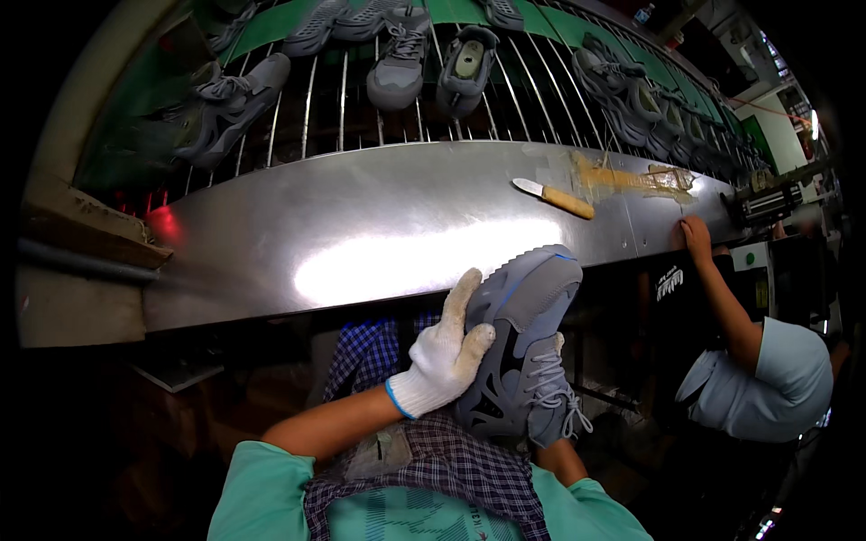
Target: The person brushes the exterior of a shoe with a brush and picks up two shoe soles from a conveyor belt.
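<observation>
A grey sneaker [523,343] with grey laces and a thin blue line is held upright in front of my chest, toe pointing up toward the steel shelf. My left hand [444,356], in a white knit glove with a blue cuff, grips its left side. My right hand [557,344] is almost wholly hidden behind the shoe; only a bit of white glove shows at the shoe's right edge, holding it from beneath.
A long shiny steel shelf [361,225] runs across, with a wooden-handled knife [555,197] and a yellowish glue patch [631,178] on it. Behind, a wire-rod conveyor [343,99] carries several grey sneakers. A co-worker's hand [695,236] rests on the shelf at right.
</observation>
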`<act>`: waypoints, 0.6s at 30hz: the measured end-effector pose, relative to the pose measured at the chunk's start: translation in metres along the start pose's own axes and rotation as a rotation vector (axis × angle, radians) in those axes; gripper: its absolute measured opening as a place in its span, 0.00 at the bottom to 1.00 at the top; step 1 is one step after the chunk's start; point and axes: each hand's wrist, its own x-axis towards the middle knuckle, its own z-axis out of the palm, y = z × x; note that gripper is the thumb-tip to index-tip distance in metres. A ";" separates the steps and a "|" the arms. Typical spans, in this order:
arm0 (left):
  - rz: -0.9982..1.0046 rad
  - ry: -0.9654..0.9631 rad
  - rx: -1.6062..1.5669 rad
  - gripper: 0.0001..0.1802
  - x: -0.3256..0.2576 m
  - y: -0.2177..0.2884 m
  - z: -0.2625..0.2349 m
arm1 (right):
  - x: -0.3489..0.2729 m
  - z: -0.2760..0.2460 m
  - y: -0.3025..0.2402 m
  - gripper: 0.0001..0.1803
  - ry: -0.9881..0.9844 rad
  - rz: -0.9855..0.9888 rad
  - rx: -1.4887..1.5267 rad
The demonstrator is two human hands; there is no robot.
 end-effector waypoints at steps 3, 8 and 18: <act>0.068 0.144 -0.050 0.38 0.010 -0.004 0.013 | 0.007 0.005 -0.003 0.46 -0.031 -0.014 -0.001; 0.006 0.123 -0.227 0.33 0.037 0.025 -0.007 | 0.049 0.034 -0.012 0.45 -0.082 -0.075 0.004; -0.078 -0.139 -0.329 0.29 0.071 0.076 -0.052 | 0.069 0.081 -0.008 0.43 -0.112 -0.035 0.046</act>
